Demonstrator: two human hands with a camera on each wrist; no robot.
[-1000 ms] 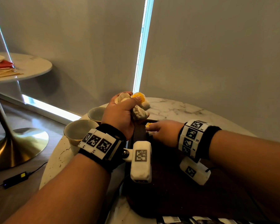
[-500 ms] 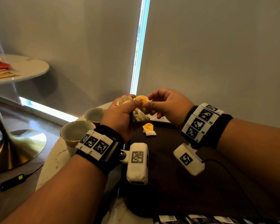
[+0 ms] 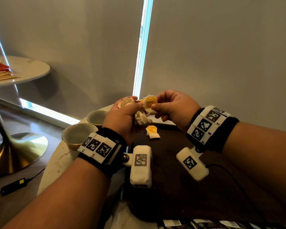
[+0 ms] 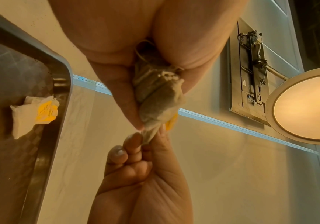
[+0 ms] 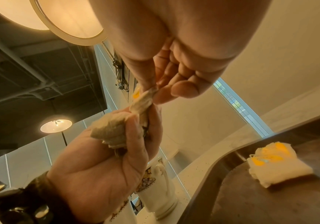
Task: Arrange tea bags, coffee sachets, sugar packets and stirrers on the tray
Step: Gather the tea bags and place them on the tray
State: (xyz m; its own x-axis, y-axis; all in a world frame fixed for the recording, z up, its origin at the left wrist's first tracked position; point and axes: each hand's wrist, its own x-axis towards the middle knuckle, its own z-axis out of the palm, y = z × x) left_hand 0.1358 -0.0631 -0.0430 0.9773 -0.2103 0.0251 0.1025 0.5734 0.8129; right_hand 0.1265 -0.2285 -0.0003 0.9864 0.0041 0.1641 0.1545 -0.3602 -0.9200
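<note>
Head view: right hand [image 3: 175, 107] pinches one tea bag [image 3: 149, 103] (yellow tag) from left hand [image 3: 122, 118].

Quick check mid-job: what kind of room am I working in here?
Probably a hotel room or lounge: round marble tables, drawn roller blinds, cups beside a dark serving tray, and a mounted screen's back. I can't be sure.

I see both forearms raised in front of me, hands meeting. My left hand [image 3: 122, 116] has its fingers [image 5: 136, 136] curled into a fist. My right hand [image 3: 173, 108] pinches with thumb and index, the other fingers loosely bent.
</note>
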